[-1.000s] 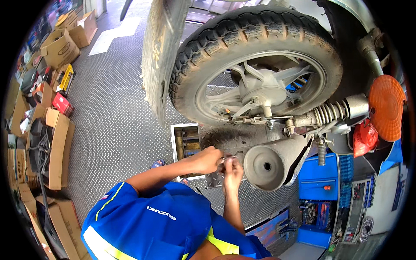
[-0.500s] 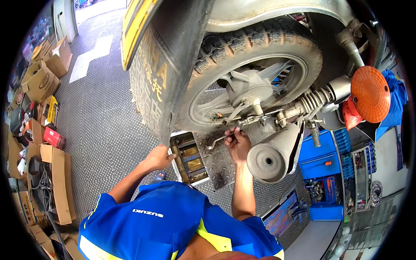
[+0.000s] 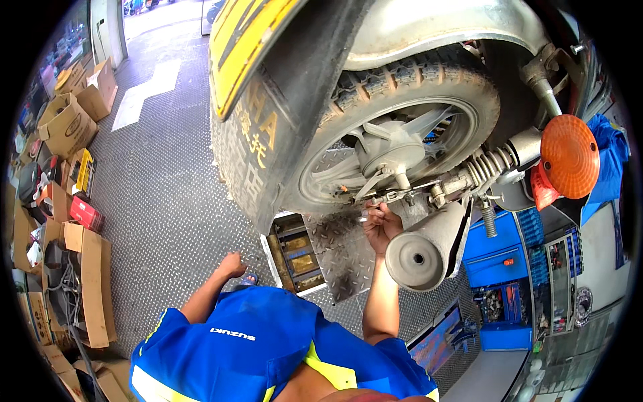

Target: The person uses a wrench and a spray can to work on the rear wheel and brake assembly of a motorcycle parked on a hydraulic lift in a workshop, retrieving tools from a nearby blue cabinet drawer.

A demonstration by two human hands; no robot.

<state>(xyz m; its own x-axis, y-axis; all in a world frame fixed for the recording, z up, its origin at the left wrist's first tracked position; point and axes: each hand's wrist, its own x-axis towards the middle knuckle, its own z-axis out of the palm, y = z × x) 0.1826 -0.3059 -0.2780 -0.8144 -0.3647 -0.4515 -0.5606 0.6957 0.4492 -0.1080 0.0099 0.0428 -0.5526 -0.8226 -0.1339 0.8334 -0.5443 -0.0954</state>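
Clenched, the right hand (image 3: 382, 224) holds its grip on one small metal fitting (image 3: 392, 197) under one rear wheel (image 3: 402, 134); the left hand (image 3: 231, 264) hangs released above the floor (image 3: 167, 201).

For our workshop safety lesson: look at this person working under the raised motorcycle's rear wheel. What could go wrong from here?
1. The right hand works a small fitting right beside the rear wheel; if the wheel turned, the fingers could be caught in the spokes.
2. The exhaust muffler sits close to the right forearm; if hot, it could burn.
3. The left hand hovers near the open tool tray; its edges could catch it.
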